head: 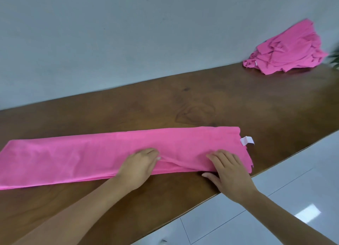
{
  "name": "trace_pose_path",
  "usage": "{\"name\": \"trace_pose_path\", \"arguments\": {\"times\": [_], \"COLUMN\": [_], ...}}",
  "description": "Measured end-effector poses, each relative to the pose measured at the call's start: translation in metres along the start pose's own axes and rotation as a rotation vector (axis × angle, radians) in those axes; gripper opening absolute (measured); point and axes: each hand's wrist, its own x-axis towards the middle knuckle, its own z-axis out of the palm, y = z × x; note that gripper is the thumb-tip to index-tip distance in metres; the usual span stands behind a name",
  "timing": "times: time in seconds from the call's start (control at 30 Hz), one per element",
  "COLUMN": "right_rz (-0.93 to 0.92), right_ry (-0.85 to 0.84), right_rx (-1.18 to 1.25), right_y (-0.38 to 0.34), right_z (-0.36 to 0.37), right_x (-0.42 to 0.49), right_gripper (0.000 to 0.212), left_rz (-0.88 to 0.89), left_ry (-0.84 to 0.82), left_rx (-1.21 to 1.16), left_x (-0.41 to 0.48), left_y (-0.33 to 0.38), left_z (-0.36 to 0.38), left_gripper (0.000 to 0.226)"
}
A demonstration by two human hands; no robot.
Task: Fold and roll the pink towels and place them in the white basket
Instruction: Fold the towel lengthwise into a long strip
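Long pink cloth towel [73,158], folded lengthwise into a narrow strip, lies flat on the brown wooden bench [183,101], running from 9 o'clock of the view to about 3 o'clock. It is probably laid straight so it can be rolled from one end. Left hand [139,165] rests palm-down on the strip past its middle, fingers straight and together, pointing to 2 o'clock and grasping nothing; it looks like it pins the layers. Right hand [229,173] is at 3 o'clock of the left one, fingers spread flat over the towel's right end, thumb off the cloth on the bench — likely smoothing before the roll. Small white fabric tag [247,140] sticks out at 1 o'clock of that hand. Crumpled heap of pink towels [286,50] sits well apart at 1 o'clock, against the grey wall [110,33]. White basket — not in view.
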Motion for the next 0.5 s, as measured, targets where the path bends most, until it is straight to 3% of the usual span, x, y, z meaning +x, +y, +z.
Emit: {"name": "trace_pose_path", "arguments": {"times": [0.1, 0.2, 0.27, 0.37, 0.5], "right_rz": [0.018, 0.075, 0.031, -0.095, -0.296], "right_ry": [0.096, 0.128, 0.156, 0.156, -0.037], "right_rx": [-0.097, -0.162, -0.186, -0.19, -0.217], "right_y": [0.001, 0.016, 0.029, 0.054, 0.079], "right_z": [0.007, 0.001, -0.005, -0.011, -0.041], "right_x": [0.001, 0.016, 0.035, 0.07, 0.116], "right_gripper": [0.024, 0.028, 0.023, 0.016, 0.058], "left_rz": [-0.041, -0.064, -0.063, -0.045, -0.014], "left_ry": [0.151, 0.272, 0.327, 0.342, 0.216], "left_rx": [0.122, 0.23, 0.26, 0.319, 0.342], "left_x": [0.005, 0.008, 0.014, 0.028, 0.038], "left_y": [0.007, 0.017, 0.018, 0.008, -0.007], "left_z": [-0.004, -0.006, -0.004, -0.004, -0.017], "left_gripper": [0.027, 0.003, 0.004, 0.028, 0.056]}}
